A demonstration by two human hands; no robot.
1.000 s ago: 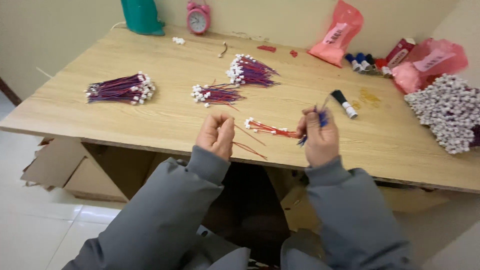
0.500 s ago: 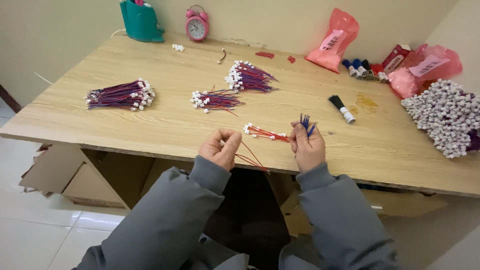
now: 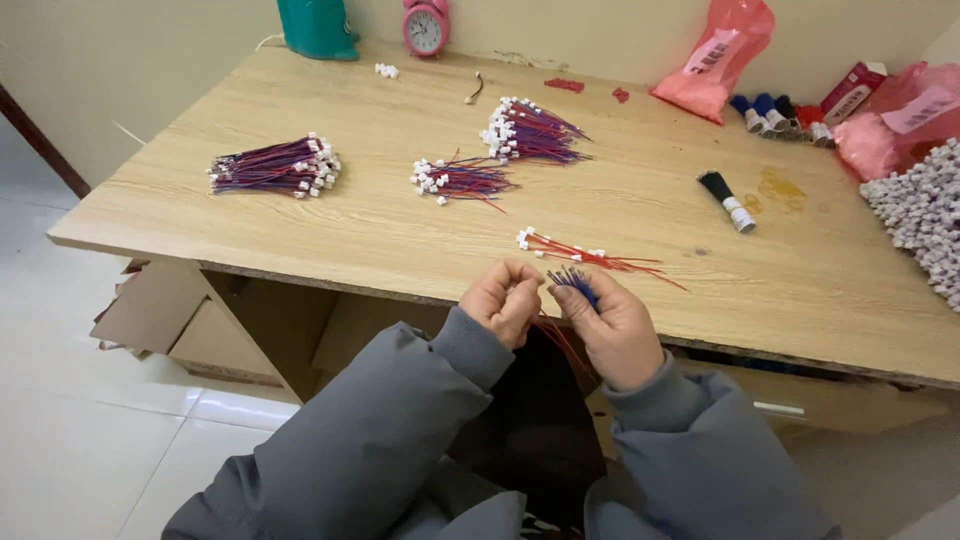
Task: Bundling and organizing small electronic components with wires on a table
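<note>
Pink bag, far edge: a soft pink plastic bag (image 3: 718,58) with a white label (image 3: 711,52), leaning at the table's far edge.
Pink bag, far right corner: a second pink bag (image 3: 897,120) with a pale label (image 3: 922,108).
Small box: a red and white carton (image 3: 853,88), just beside the second bag.

both arms were covered by the sleeves of a thick, padded grey jacket, its fabric smooth and softly puffed, creased in broad folds along the forearms. the cuffs were a plainer, tighter grey band that closed round each wrist. the left hand (image 3: 503,301) and the right hand (image 3: 615,325) were bare, with no gloves, rings or watch showing.
</note>
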